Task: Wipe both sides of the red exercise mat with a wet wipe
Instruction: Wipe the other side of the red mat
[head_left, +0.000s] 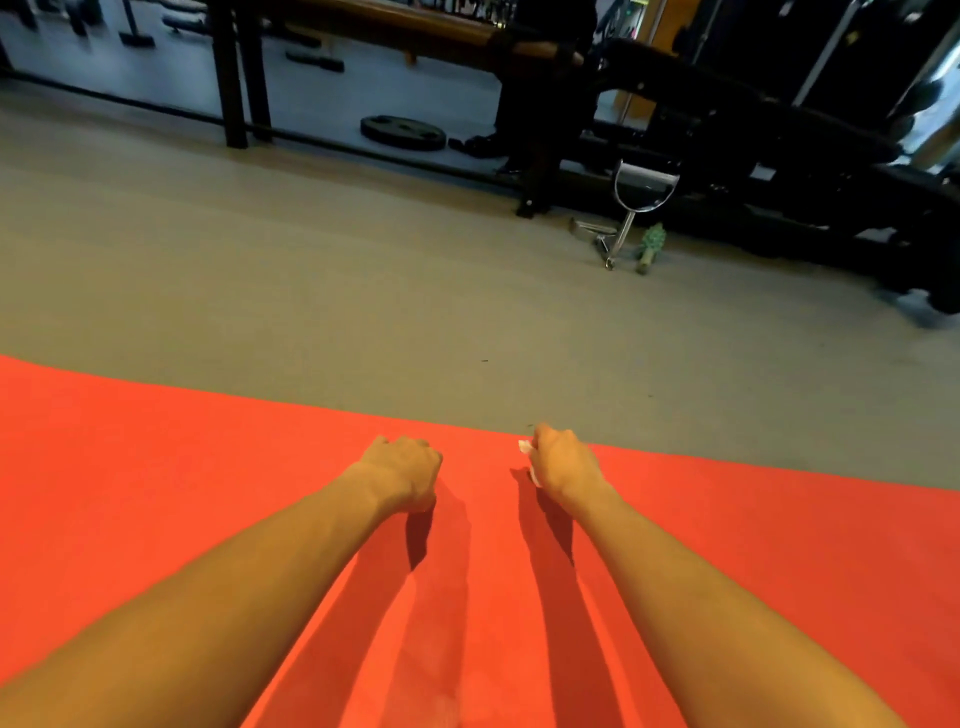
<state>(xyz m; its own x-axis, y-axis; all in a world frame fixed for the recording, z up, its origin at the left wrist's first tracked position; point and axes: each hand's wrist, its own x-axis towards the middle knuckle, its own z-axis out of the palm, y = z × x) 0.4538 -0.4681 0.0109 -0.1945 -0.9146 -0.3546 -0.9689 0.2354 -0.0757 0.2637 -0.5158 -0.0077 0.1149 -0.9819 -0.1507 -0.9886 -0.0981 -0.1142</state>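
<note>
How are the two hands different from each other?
The right hand holds a white wipe; the left hand is a fist with nothing showing in it. The right hand reaches the far edge of the red mat; the left hand sits just short of it. Both are curled, over the mat.

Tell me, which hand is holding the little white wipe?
The right hand, by the far edge of the flat red exercise mat: a white wipe pokes out of its grip. The left hand is curled, nothing showing.
</note>
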